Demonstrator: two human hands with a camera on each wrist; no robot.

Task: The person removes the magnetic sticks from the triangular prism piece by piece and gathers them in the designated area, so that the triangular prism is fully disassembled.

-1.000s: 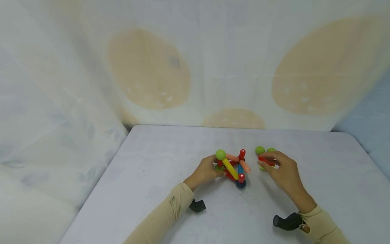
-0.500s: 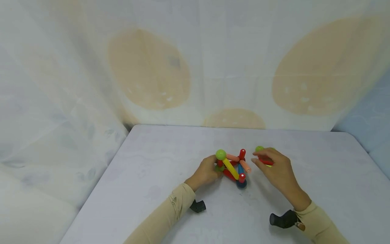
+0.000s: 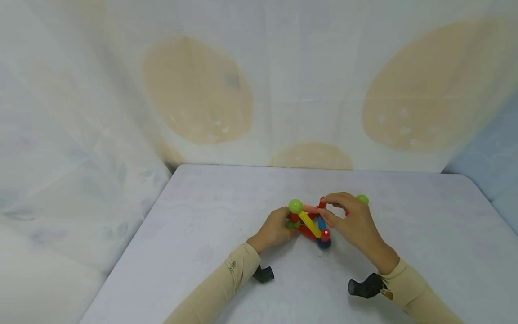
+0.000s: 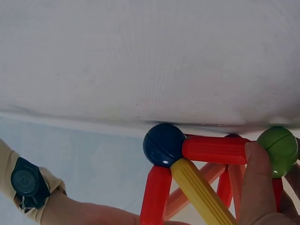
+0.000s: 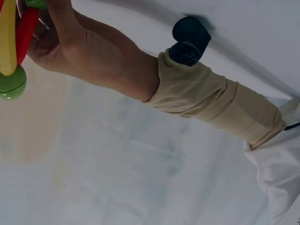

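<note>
A toy frame of sticks and balls (image 3: 310, 222) stands on the pale table (image 3: 210, 234). It has a lime ball (image 3: 295, 206) on top, a yellow stick (image 3: 309, 223), red sticks and a dark blue ball (image 3: 323, 243). My left hand (image 3: 277, 228) grips its left corner; a fingertip (image 4: 255, 187) lies by the green ball (image 4: 277, 144) and the red stick (image 4: 213, 149). My right hand (image 3: 344, 218) has its fingers curled and pinches a red stick (image 3: 322, 202) at the frame's upper right. The right wrist view shows only my left hand (image 5: 70, 42) on the frame.
One loose green ball (image 3: 362, 199) lies on the table just behind my right hand. A patterned cloth (image 3: 259, 90) hangs behind the table and down its left side. Black camera mounts (image 3: 263, 273) sit on both wrists.
My right hand has moved left from the loose green balls to the frame, carrying a red stick. My left hand has stayed on the frame's left corner.
</note>
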